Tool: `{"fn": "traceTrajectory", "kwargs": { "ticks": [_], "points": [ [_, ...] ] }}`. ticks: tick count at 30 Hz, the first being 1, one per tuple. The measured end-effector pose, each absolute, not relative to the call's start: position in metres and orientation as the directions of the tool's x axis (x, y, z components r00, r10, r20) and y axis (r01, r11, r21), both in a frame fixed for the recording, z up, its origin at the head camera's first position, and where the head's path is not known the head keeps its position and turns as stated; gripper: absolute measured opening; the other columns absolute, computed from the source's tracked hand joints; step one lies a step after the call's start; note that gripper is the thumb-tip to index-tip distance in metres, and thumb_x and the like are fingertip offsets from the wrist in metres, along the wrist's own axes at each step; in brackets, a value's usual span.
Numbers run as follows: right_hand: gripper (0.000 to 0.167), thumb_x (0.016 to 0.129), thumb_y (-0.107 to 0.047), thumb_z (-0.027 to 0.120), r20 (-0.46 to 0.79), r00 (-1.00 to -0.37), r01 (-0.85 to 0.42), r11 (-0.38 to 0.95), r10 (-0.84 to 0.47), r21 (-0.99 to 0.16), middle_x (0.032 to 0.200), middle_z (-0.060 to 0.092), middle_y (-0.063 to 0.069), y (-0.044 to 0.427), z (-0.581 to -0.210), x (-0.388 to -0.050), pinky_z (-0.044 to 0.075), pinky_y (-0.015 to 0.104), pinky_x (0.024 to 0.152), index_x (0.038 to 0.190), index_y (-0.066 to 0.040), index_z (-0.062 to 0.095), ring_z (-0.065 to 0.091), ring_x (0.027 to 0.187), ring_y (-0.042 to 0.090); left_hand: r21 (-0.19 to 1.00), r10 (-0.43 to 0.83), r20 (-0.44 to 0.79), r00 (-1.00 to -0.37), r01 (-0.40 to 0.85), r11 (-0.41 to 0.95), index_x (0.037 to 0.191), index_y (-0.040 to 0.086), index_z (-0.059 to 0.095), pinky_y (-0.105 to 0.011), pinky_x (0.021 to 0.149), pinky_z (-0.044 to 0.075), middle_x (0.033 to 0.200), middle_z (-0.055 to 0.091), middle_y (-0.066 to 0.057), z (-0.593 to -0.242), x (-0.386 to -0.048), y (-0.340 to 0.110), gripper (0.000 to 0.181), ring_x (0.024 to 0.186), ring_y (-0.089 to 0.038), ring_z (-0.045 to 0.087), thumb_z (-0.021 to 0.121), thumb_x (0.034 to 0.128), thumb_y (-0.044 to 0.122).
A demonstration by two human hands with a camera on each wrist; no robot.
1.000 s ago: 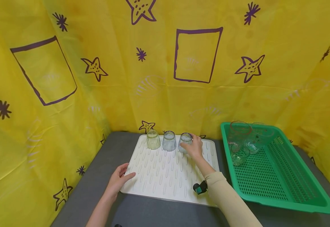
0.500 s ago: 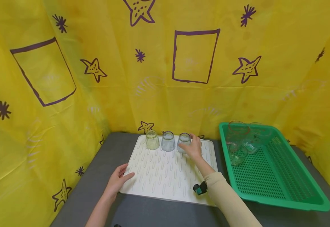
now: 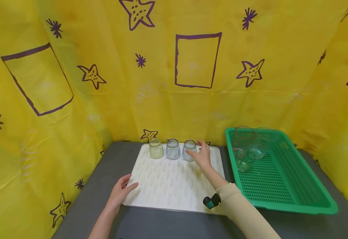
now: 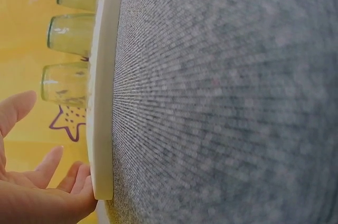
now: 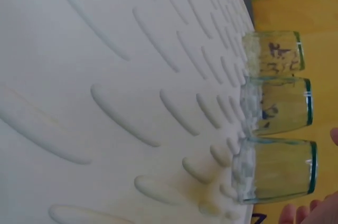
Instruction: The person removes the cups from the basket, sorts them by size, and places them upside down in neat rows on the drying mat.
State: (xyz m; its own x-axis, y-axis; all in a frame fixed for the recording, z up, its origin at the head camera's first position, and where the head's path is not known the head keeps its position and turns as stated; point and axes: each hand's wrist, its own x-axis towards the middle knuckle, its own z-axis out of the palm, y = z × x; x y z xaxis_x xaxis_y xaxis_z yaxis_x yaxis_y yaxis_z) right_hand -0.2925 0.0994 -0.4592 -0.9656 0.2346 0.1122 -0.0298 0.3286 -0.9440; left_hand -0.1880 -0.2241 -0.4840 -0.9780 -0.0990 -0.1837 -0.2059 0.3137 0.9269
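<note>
Three small clear glasses, the left glass (image 3: 156,150), the middle glass (image 3: 172,150) and the right glass (image 3: 189,146), stand in a row along the far edge of a white ridged mat (image 3: 165,191). Their coloured rims face up. My right hand (image 3: 203,157) is spread around the right glass, thumb in front and fingers to its right. In the right wrist view a gap shows between the fingers (image 5: 301,213) and that glass (image 5: 282,171). My left hand (image 4: 47,189) has loosely bent fingers and touches the mat's near-left edge (image 4: 103,145).
A green slotted basket (image 3: 290,166) stands right of the mat, with several clear glasses in its far-left corner, among them a tall one with a reddish rim (image 3: 244,136). Both rest on a dark grey tabletop (image 3: 102,172). A yellow patterned curtain (image 3: 150,109) closes off the back and sides.
My right hand has loosened from the right glass, its fingers now spread away from the rim. The glasses stay put on the mat. The head view has turned slightly right.
</note>
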Motion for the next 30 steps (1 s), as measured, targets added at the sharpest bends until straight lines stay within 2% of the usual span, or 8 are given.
{"fn": "traceTrajectory", "kwargs": {
  "ticks": [13,19,22,30],
  "points": [
    [0.065,0.082,-0.015,0.077,0.051,-0.972,-0.015,0.161,0.227,-0.987,0.135,0.048,0.017,0.102,-0.427,-0.273,0.042,0.044,0.09,0.14,-0.006,0.047,0.042,0.119,0.036,0.927,-0.103,-0.173,-0.979,-0.198,0.319,0.144,-0.004,0.036,-0.054,0.112,0.024,0.15,0.031,-0.027,-0.483,-0.188,-0.227,0.065,0.139,-0.043,0.025,0.066,0.0928,0.022],
    [0.065,0.083,-0.02,0.078,0.027,-0.98,0.002,0.146,0.196,-0.989,0.134,0.05,0.01,0.11,-0.417,-0.264,0.043,0.041,0.089,0.14,-0.01,0.048,0.044,0.117,0.029,0.923,-0.106,-0.176,-0.979,-0.202,0.327,0.144,-0.003,0.037,-0.054,0.113,0.024,0.15,0.031,-0.027,-0.484,-0.189,-0.227,0.065,0.139,-0.042,0.026,0.066,0.0935,0.024],
    [0.063,0.085,-0.019,0.076,0.02,-0.985,0.003,0.132,0.17,-0.991,0.134,0.049,0.008,0.116,-0.413,-0.258,0.042,0.041,0.09,0.14,-0.01,0.047,0.042,0.119,0.03,0.923,-0.101,-0.177,-0.979,-0.2,0.327,0.144,-0.003,0.036,-0.054,0.113,0.024,0.15,0.031,-0.027,-0.484,-0.189,-0.227,0.065,0.139,-0.042,0.026,0.066,0.0935,0.025],
    [0.06,0.088,-0.019,0.073,-0.002,-0.995,0.012,0.1,0.101,-0.995,0.139,0.046,0.012,0.14,-0.399,-0.24,0.04,0.045,0.095,0.141,-0.01,0.046,0.041,0.119,0.029,0.922,-0.106,-0.18,-0.978,-0.205,0.329,0.144,-0.003,0.038,-0.054,0.112,0.024,0.149,0.032,-0.027,-0.486,-0.189,-0.224,0.064,0.139,-0.042,0.026,0.066,0.0933,0.024]
  ]
}}
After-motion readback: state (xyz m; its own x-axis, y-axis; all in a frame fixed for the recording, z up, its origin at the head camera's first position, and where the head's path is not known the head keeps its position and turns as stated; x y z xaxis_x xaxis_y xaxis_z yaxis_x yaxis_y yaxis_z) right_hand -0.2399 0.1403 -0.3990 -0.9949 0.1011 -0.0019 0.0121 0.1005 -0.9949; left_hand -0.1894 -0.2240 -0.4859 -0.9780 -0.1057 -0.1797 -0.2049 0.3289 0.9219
